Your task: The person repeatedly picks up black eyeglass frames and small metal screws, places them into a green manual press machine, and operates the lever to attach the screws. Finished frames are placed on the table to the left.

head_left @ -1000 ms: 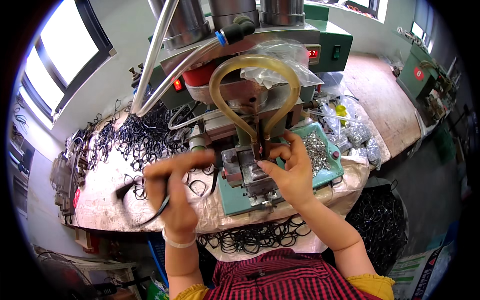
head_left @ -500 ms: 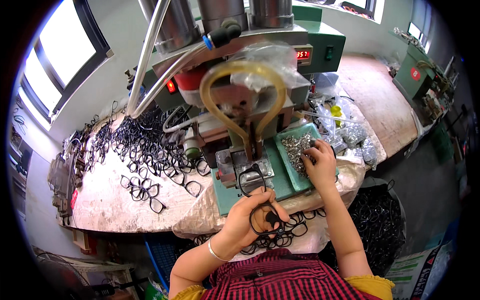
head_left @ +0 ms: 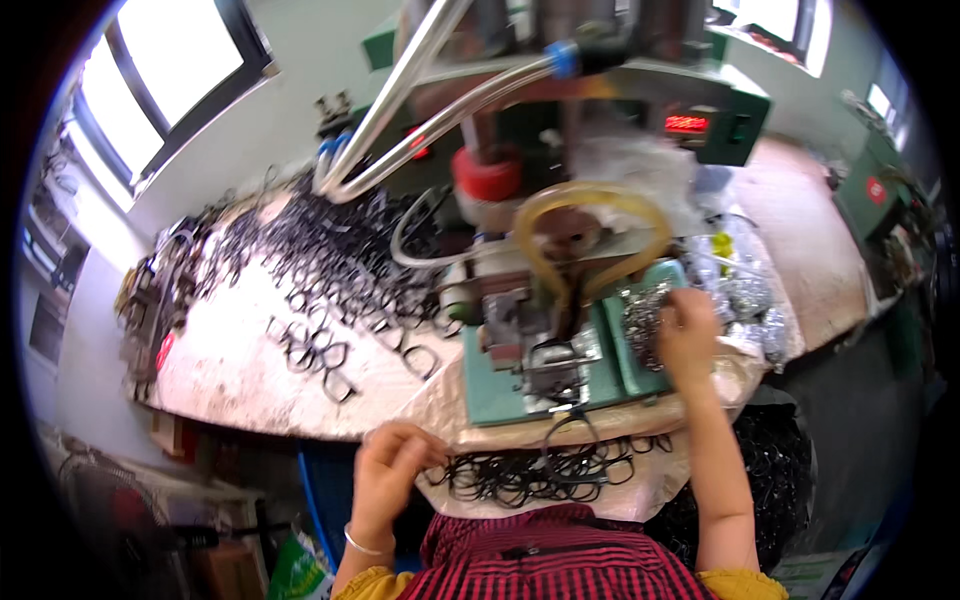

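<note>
My left hand (head_left: 390, 475) is near the front edge of the table, holding nothing I can see. Its fingers stretch toward the left end of a row of black glasses frames (head_left: 500, 480). One glasses frame (head_left: 571, 446) sits at the press's metal fixture (head_left: 555, 370), a lens ring hanging over the front of the green base. My right hand (head_left: 690, 335) is at the green tray (head_left: 625, 372) of small silvery metal parts (head_left: 642, 320). Its fingers are curled together at the parts; blur hides what is between them.
The press has a looped yellowish hose (head_left: 592, 192) above the fixture and a lit red display (head_left: 686, 124). A large heap of black frames (head_left: 320, 235) covers the table's back left. Plastic bags of metal parts (head_left: 750, 295) lie right of the tray. A sack of dark pieces (head_left: 775, 460) stands below.
My left hand has let go of the glasses frame, now at the fixture, and moved left to the row of frames. My right hand stays at the tray. The whole view has shifted.
</note>
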A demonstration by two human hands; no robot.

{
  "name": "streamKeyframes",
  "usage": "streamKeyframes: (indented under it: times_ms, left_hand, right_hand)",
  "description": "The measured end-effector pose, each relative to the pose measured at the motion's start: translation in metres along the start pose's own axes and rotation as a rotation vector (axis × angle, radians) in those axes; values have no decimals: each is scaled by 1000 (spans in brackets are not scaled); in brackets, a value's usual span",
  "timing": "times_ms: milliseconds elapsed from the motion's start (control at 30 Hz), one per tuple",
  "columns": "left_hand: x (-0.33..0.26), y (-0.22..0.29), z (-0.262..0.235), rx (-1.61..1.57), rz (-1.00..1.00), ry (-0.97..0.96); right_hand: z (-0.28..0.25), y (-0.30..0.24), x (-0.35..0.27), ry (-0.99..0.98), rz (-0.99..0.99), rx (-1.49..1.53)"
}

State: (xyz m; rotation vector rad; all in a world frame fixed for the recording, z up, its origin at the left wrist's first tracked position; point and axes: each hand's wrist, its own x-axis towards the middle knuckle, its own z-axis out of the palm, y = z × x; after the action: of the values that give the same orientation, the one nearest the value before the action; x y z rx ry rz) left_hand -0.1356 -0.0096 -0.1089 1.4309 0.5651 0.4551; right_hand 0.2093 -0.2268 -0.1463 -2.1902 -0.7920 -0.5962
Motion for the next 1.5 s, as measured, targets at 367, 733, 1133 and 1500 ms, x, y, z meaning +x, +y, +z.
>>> streamKeyframes:
  times_ms: [367,733,1133,1500]
  left_hand:
    - [118,-44,-234,991,372,782]
    - [149,-82,-176,859,212,215]
    - [128,-48,-7,-493,112,227]
    - [24,94,85,-759,69,-363]
  right_hand:
    - [14,16,5,-69,217,186]
    - [-42,29,-59,78,479,331]
    - [-4,-120,-5,-24,249,857]
    - [-22,-143,-10,-110,275,1061]
